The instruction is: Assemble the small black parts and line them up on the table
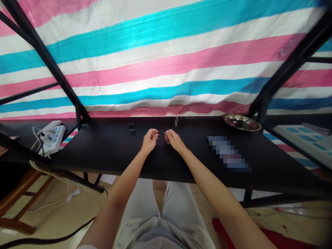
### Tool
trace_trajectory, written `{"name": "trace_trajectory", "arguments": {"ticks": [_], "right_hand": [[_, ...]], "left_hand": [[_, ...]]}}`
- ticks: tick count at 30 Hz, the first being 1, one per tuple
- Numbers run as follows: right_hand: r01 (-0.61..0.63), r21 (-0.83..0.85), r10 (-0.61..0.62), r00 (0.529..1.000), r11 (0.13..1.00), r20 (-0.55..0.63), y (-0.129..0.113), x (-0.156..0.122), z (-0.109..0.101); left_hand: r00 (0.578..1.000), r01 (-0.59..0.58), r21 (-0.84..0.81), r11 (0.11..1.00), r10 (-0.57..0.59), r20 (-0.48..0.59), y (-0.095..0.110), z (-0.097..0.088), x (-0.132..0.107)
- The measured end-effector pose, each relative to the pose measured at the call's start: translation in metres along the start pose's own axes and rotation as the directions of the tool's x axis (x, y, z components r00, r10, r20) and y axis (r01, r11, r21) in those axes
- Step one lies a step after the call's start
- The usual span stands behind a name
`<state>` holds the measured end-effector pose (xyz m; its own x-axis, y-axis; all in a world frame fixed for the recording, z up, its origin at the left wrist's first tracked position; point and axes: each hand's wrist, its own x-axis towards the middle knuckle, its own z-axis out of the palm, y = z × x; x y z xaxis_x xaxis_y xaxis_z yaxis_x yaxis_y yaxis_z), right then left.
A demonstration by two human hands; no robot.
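Observation:
My left hand and my right hand meet over the middle of the black table. Both pinch the ends of a small dark rod-like part held between their fingertips; it is too small to name. Two short dark cylinders stand upright on the table just left of my left hand. A small shiny metal piece stands behind my right hand, with a row of tiny parts beside it.
A round metal dish sits at the back right. A flat blurred object lies right of my hands. A white power strip with cables lies at the left. Black frame bars and a striped tarp stand behind.

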<state>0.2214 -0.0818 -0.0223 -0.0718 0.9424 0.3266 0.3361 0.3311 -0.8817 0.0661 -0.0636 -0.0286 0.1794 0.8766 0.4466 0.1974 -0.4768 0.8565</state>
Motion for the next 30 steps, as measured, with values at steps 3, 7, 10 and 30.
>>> {"name": "trace_trajectory", "arguments": {"ticks": [3,7,10,30], "right_hand": [[0.011,-0.035,-0.012,1.0,0.999,-0.029,-0.001,-0.001,-0.001],[0.029,-0.061,-0.032,0.998,0.998,-0.046,0.004,0.0,0.0],[0.044,-0.07,-0.047,0.998,0.997,-0.045,0.009,0.001,0.001],[0.071,-0.154,-0.084,0.993,0.986,-0.08,0.006,-0.001,0.002]], "left_hand": [[1.0,-0.028,0.047,0.999,0.028,-0.003,0.0,0.0,-0.002],[1.0,-0.026,0.129,0.991,0.028,-0.012,0.0,0.0,-0.003],[1.0,-0.016,0.163,0.986,0.016,-0.004,0.0,-0.001,-0.004],[1.0,-0.009,0.378,0.926,0.01,-0.002,0.008,-0.004,-0.008]]}}
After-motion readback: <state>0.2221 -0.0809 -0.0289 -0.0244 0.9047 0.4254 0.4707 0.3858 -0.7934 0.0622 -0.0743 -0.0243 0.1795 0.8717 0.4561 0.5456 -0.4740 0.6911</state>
